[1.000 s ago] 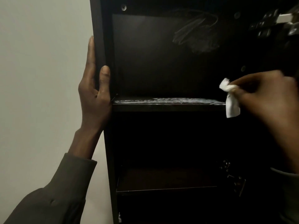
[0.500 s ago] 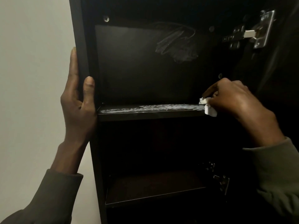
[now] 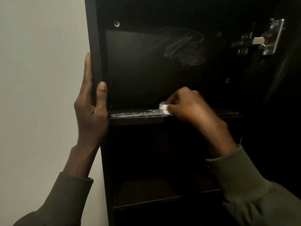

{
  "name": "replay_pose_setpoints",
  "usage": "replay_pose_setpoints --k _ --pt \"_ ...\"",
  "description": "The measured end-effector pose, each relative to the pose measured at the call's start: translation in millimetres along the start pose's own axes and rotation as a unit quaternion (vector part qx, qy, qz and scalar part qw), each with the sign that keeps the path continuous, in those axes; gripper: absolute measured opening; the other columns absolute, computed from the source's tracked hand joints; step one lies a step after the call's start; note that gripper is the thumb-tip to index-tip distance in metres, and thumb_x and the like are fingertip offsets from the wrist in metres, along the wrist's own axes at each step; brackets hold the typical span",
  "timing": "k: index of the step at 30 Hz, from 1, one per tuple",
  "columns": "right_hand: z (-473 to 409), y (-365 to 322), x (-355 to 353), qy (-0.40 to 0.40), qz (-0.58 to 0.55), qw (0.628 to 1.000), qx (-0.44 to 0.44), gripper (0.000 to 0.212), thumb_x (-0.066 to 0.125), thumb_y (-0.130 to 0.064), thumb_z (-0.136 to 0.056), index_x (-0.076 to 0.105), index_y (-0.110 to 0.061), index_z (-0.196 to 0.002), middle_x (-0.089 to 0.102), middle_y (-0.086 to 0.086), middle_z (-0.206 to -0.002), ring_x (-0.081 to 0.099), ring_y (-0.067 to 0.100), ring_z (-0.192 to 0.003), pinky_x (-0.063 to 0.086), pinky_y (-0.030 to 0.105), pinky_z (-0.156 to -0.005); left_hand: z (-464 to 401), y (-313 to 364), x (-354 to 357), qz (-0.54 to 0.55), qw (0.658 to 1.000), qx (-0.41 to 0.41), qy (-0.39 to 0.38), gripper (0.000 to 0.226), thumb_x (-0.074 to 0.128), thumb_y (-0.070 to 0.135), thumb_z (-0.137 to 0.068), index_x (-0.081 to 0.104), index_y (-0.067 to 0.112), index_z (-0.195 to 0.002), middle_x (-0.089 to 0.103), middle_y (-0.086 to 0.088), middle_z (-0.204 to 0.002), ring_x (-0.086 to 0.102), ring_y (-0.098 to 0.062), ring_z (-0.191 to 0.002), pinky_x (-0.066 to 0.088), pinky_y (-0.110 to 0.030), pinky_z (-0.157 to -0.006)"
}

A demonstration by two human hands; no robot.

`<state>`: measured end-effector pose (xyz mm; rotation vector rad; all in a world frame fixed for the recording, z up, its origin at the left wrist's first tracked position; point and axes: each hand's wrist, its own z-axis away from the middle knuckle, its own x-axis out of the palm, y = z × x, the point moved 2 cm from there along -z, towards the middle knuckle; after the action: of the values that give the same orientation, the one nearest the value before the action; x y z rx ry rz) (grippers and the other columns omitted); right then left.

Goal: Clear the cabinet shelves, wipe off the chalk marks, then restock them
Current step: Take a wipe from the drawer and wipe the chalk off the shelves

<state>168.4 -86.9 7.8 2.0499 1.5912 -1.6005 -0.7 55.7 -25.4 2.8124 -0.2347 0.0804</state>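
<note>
The right hand [image 3: 187, 108] pinches a small wad of white tissue [image 3: 165, 110] in curled fingers and presses it onto the upper shelf [image 3: 228, 113] of the dark cabinet [image 3: 94, 46], about midway along the shelf's front edge. White chalk marks [image 3: 136, 114] cover the shelf top from the tissue leftward to the cabinet's left side panel, and a fainter chalk scribble [image 3: 184, 46] shows on the back panel above the shelf. The left hand [image 3: 91, 108] grips that left side panel just above shelf level, thumb inside and fingers flat against the outside; a metal hinge [image 3: 268, 38] sits up at the shelf's right.
</note>
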Motion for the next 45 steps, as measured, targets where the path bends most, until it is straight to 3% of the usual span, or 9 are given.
replay_pose_setpoints --k 9,15,19,21,24,31,37,41,45 --pt "-2 -66 44 -0.059 -0.155 0.980 -0.107 0.018 0.064 -0.018 -0.085 0.077 -0.024 -0.095 0.073 -0.006 -0.089 0.068 0.005 -0.085 0.051 0.022 -0.069 1 -2 0 0.007 1.000 0.009 -0.010 0.050 0.039 0.015 -0.105 0.024 0.003 -0.152 0.031 -0.005 -0.158 0.029 -0.009 -0.146 0.030 -0.023 -0.117" --pt "-1 15 -58 0.070 -0.027 0.997 -0.005 0.015 0.066 -0.018 -0.089 0.073 -0.028 -0.098 0.070 -0.004 -0.092 0.063 0.004 -0.079 0.043 0.021 -0.058 1 -4 -1 0.032 0.999 0.004 -0.013 0.051 0.040 0.016 -0.105 0.024 0.005 -0.152 0.030 -0.004 -0.159 0.028 -0.009 -0.146 0.030 -0.029 -0.118" --pt "1 53 -87 0.039 0.065 0.994 0.078 0.018 0.064 -0.010 -0.090 0.066 -0.024 -0.100 0.062 0.005 -0.112 0.061 0.020 -0.100 0.052 0.036 -0.079 0 -4 -1 0.035 0.999 0.001 -0.013 0.051 0.040 0.017 -0.105 0.024 0.006 -0.153 0.030 -0.003 -0.158 0.028 -0.008 -0.146 0.031 -0.029 -0.118" --pt "-1 59 -82 0.006 0.099 0.990 0.096 0.020 0.063 -0.008 -0.090 0.065 -0.024 -0.102 0.060 0.007 -0.114 0.059 0.021 -0.102 0.051 0.036 -0.078 -1 -4 -3 0.028 1.000 -0.001 -0.013 0.051 0.040 0.019 -0.105 0.024 0.007 -0.153 0.030 -0.003 -0.158 0.028 -0.008 -0.146 0.030 -0.026 -0.118" --pt "-4 62 -74 -0.004 0.123 0.988 0.098 0.023 0.064 -0.010 -0.090 0.065 -0.025 -0.108 0.057 0.006 -0.115 0.058 0.022 -0.102 0.050 0.034 -0.075 0 -3 -4 0.027 1.000 -0.006 -0.012 0.052 0.039 0.022 -0.105 0.024 0.008 -0.153 0.030 -0.003 -0.158 0.030 -0.010 -0.145 0.031 -0.028 -0.118" --pt "-8 66 -72 0.008 0.078 0.996 0.053 0.023 0.058 -0.007 -0.090 0.068 -0.026 -0.084 0.065 -0.001 -0.094 0.060 0.009 -0.082 0.044 0.025 -0.060 1 3 -4 0.014 1.000 0.004 -0.008 0.051 0.040 0.014 -0.104 0.024 0.005 -0.152 0.030 -0.006 -0.158 0.028 -0.010 -0.145 0.028 -0.017 -0.116" --pt "-8 67 -66 -0.004 0.028 0.997 0.072 0.017 0.066 -0.032 -0.090 0.066 -0.015 -0.086 0.064 0.000 -0.085 0.058 0.007 -0.073 0.041 0.024 -0.056 0 2 -4 -0.007 1.000 0.006 -0.001 0.051 0.040 0.015 -0.105 0.024 0.005 -0.152 0.032 -0.007 -0.157 0.030 -0.012 -0.145 0.030 -0.021 -0.116" --pt "-12 69 -61 0.011 0.050 0.997 0.057 0.012 0.073 -0.021 -0.086 0.061 -0.020 -0.089 0.063 -0.001 -0.092 0.057 0.005 -0.078 0.041 0.020 -0.059 0 3 -2 -0.008 1.000 0.006 -0.001 0.050 0.039 0.015 -0.105 0.024 0.005 -0.152 0.031 -0.007 -0.157 0.030 -0.012 -0.146 0.029 -0.022 -0.118" --pt "-14 67 -55 0.041 0.123 0.990 0.058 0.025 0.071 -0.026 -0.088 0.061 -0.021 -0.111 0.063 0.004 -0.105 0.062 0.021 -0.095 0.054 0.035 -0.078 0 2 -2 -0.008 1.000 0.008 -0.001 0.050 0.039 0.015 -0.105 0.024 0.005 -0.152 0.031 -0.006 -0.158 0.031 -0.015 -0.146 0.030 -0.032 -0.119"
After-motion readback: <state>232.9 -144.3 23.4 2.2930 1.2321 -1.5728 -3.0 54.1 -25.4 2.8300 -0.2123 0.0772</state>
